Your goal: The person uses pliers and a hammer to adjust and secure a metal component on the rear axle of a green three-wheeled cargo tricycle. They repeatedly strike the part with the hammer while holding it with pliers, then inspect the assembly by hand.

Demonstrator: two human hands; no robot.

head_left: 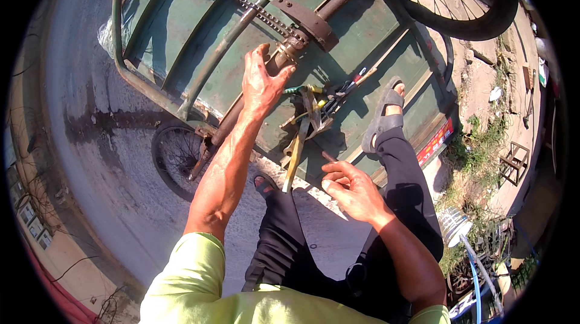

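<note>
My left hand (264,85) reaches up to a rusty axle (228,123), thumb and fingers curved round it beside a metal collar (286,51). Right above the fingers, a chain (248,4) runs onto the sprocket (296,39), next to a brown curved metal bracket (305,20). Lower right, my right hand (353,191) has its fingers curled together at the end of a thin dark rod (328,155); its grip is partly hidden. Between the hands, a pile of hand tools (326,100) lies on the green panel, with a yellowish strip (295,158) hanging down.
The green metal cart body (368,40) has frame tubes across it. A spoked wheel (178,158) is at left, and a larger tyre (477,22) at upper right. My sandalled foot (385,115) rests against the panel. Weeds (477,146) and cluttered scrap (483,257) lie to the right.
</note>
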